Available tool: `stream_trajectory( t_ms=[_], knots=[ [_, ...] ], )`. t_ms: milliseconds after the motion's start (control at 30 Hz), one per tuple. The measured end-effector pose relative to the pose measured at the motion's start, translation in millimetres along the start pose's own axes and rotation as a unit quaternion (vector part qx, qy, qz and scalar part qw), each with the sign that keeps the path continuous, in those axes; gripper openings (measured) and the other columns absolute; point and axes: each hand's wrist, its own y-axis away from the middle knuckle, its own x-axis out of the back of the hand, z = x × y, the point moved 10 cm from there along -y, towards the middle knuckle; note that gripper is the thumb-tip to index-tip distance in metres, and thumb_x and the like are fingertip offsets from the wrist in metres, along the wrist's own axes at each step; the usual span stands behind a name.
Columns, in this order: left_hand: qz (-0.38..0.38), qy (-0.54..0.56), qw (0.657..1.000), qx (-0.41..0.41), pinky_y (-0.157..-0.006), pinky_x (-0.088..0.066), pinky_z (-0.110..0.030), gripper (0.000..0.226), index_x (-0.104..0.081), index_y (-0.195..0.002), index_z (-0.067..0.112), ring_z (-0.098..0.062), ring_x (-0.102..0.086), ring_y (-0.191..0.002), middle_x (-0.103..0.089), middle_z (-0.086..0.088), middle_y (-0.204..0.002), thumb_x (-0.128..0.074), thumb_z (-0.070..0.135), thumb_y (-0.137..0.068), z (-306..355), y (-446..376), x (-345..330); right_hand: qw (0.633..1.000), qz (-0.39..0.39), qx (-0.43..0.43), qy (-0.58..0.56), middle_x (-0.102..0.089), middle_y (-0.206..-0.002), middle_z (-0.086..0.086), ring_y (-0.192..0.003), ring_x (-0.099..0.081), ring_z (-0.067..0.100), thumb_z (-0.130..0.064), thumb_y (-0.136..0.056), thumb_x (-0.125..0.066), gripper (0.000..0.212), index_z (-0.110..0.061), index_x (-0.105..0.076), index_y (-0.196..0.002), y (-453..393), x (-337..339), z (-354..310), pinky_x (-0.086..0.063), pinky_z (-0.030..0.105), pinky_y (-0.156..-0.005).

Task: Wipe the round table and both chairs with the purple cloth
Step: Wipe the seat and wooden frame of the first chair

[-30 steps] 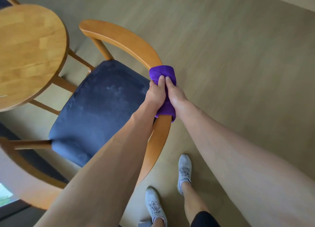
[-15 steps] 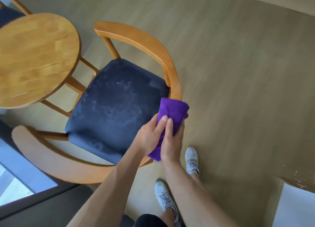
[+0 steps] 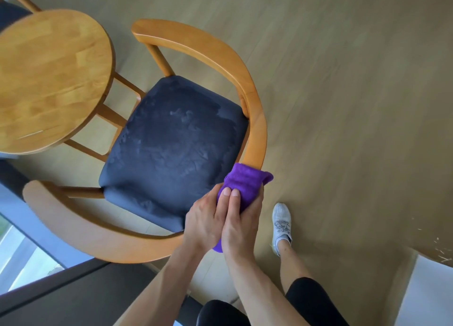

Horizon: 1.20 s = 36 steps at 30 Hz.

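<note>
Both hands, left hand (image 3: 204, 221) and right hand (image 3: 241, 224), are pressed side by side and clamped on the purple cloth (image 3: 246, 182), which wraps the curved wooden armrest rail (image 3: 255, 120) of the chair (image 3: 171, 139) at lower centre of frame. To wipe well, keep the cloth folded around the rail and slide with even pressure along its curve. The round desk (image 3: 51, 80) crowds the upper left; open floor (image 3: 343, 105) lies right.
</note>
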Motion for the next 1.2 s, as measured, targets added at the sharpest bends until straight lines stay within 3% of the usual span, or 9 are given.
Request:
stream_trajectory(
  t_ms=[133, 233, 300, 500, 600, 767, 900, 1067, 1200],
  knots=[
    [-0.112, 0.144, 0.974, 0.134, -0.09, -0.04, -0.019, 0.043, -0.061, -0.125, 0.014, -0.008, -0.059, -0.104, -0.057, 0.022, -0.092, -0.036, 0.043, -0.106, 1, -43, -19, 1.0, -0.018, -0.006, 0.01, -0.063, -0.121, -0.008, -0.108, -0.062, 0.009, -0.048, -0.089, -0.048, 0.042, -0.034, -0.049, -0.128, -45, 5, -32, -0.05, 0.035, -0.094],
    [-0.152, 0.194, 0.943, 0.224, -0.09, -0.041, -0.03, 0.046, -0.065, -0.11, 0.025, -0.011, -0.061, -0.103, -0.066, 0.011, -0.102, -0.03, 0.053, -0.103, 7, -86, -35, 0.996, -0.056, -0.064, 0.04, -0.068, -0.104, -0.01, -0.094, -0.066, 0.01, -0.044, -0.093, -0.05, 0.015, -0.039, -0.054, -0.107, -95, 1, -43, -0.053, 0.039, -0.089],
    [-0.145, 0.187, 0.931, 0.279, -0.089, -0.04, -0.033, 0.052, -0.066, -0.108, 0.023, -0.015, -0.059, -0.1, -0.066, 0.004, -0.104, -0.027, 0.057, -0.101, 9, -117, -40, 0.986, -0.1, -0.121, 0.056, -0.07, -0.106, -0.002, -0.097, -0.067, 0.021, -0.044, -0.096, -0.049, 0.026, -0.027, -0.056, -0.114, -131, -8, -46, -0.053, 0.045, -0.093],
    [-0.051, 0.193, 0.921, 0.335, -0.093, -0.042, -0.039, 0.052, -0.058, -0.119, 0.004, -0.031, -0.056, -0.109, -0.061, -0.014, -0.116, -0.027, 0.044, -0.106, 15, -216, -38, 0.955, -0.193, -0.194, 0.112, -0.068, -0.109, 0.006, -0.097, -0.063, 0.025, -0.048, -0.1, -0.044, 0.047, -0.014, -0.06, -0.127, -228, -57, -67, -0.049, 0.034, -0.087],
    [0.071, 0.263, 0.89, 0.365, -0.084, -0.039, -0.035, 0.052, -0.054, -0.117, 0.002, -0.032, -0.057, -0.108, -0.061, -0.014, -0.112, -0.032, 0.048, -0.105, 0, -249, -29, 0.956, -0.223, -0.124, 0.142, -0.067, -0.112, 0.004, -0.1, -0.062, 0.022, -0.051, -0.099, -0.045, 0.049, -0.015, -0.059, -0.128, -271, -89, -90, -0.048, 0.032, -0.089],
    [0.288, 0.338, 0.853, 0.273, -0.096, -0.047, -0.039, 0.049, -0.033, -0.144, 0.002, -0.033, -0.057, -0.115, -0.057, -0.021, -0.129, -0.047, 0.027, -0.103, -13, -288, 13, 0.939, -0.281, 0.048, 0.192, -0.067, -0.116, -0.001, -0.111, -0.063, 0.022, -0.045, -0.1, -0.043, 0.04, -0.02, -0.057, -0.128, -309, -144, -135, -0.047, 0.042, -0.103],
    [0.309, 0.393, 0.833, 0.238, -0.111, -0.037, -0.051, 0.057, -0.021, -0.152, 0.004, -0.04, -0.042, -0.135, -0.041, -0.027, -0.148, -0.046, 0.021, -0.104, -22, -304, 22, 0.924, -0.299, 0.111, 0.211, -0.067, -0.119, 0.001, -0.111, -0.063, 0.022, -0.039, -0.099, -0.045, 0.036, -0.021, -0.055, -0.128, -320, -163, -150, -0.047, 0.045, -0.102],
    [0.208, 0.414, 0.835, 0.295, -0.08, -0.05, -0.037, 0.031, -0.048, -0.12, 0.018, -0.022, -0.065, -0.09, -0.069, -0.005, -0.098, -0.041, 0.042, -0.103, -16, -279, -11, 0.936, -0.262, 0.077, 0.222, -0.066, -0.112, 0.001, -0.108, -0.063, 0.026, -0.043, -0.099, -0.046, 0.035, -0.022, -0.054, -0.126, -307, -135, -131, -0.048, 0.045, -0.1],
    [0.162, 0.401, 0.841, 0.326, -0.074, -0.047, -0.028, 0.031, -0.053, -0.108, 0.021, -0.014, -0.064, -0.087, -0.068, 0.003, -0.094, -0.04, 0.048, -0.101, -13, -261, -28, 0.948, -0.236, -0.003, 0.214, -0.068, -0.117, 0.001, -0.11, -0.063, 0.025, -0.051, -0.098, -0.045, 0.044, -0.025, -0.053, -0.132, -294, -110, -104, -0.047, 0.045, -0.102]
  ],
)
